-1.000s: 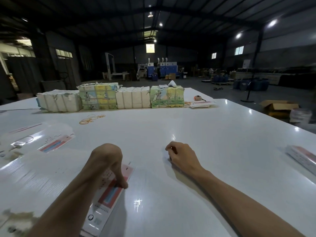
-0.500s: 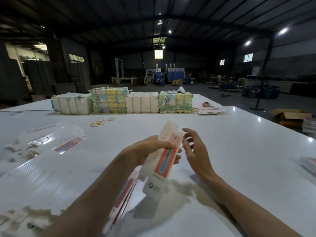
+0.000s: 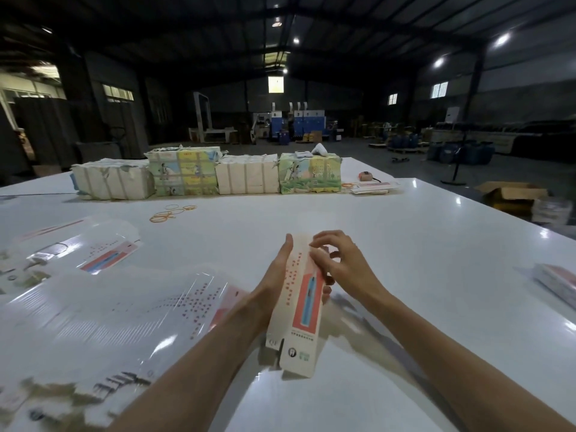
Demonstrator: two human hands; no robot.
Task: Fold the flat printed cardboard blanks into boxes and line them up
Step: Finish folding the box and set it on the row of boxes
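Grips box blank [image 3: 299, 313] along its left side w/ L hand [image 3: 274, 285], pinches top end w/ R hand [image 3: 346, 263], fingers curled. Held tilted over table [image 3: 405, 244], front centre. To left: loose flat blanks [image 3: 109, 322]; at far edge: row of wrapped bundles [image 3: 187, 173]

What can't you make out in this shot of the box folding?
Head view:
Fingers of the left hand, mostly hidden behind the cardboard blank.
Blank's small print, too small.
Loose blanks on the left, blurred and glared.
Stack at the right edge, cut off by the frame.
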